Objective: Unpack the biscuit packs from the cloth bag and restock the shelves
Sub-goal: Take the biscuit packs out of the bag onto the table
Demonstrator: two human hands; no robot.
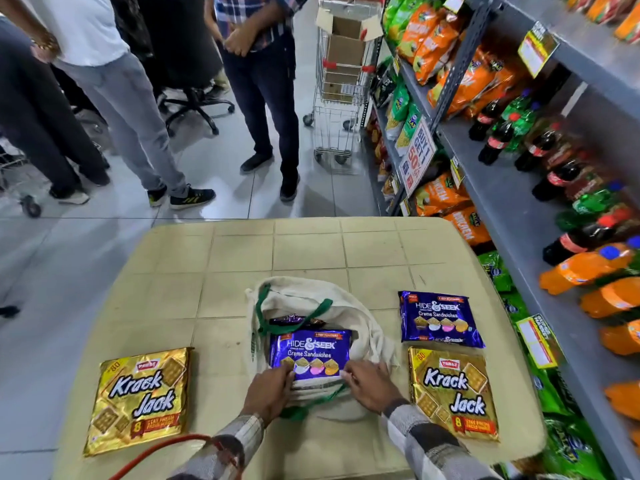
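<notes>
Pack (310, 353) in bag (363, 320) mouth mid-table, near corners pinched by left hand (270, 389) and right hand (370, 384): draw out level, clear of handles (294, 317), lay beside far-right twin (440, 318).

Bright even indoor light, fisheye bending, blurred right edge.

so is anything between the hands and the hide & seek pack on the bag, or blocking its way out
Nothing visible: the left hand and right hand hold the Hide & Seek pack by its near edge. The green handle of the cloth bag lies by the pack's far corner and might snag.
</notes>
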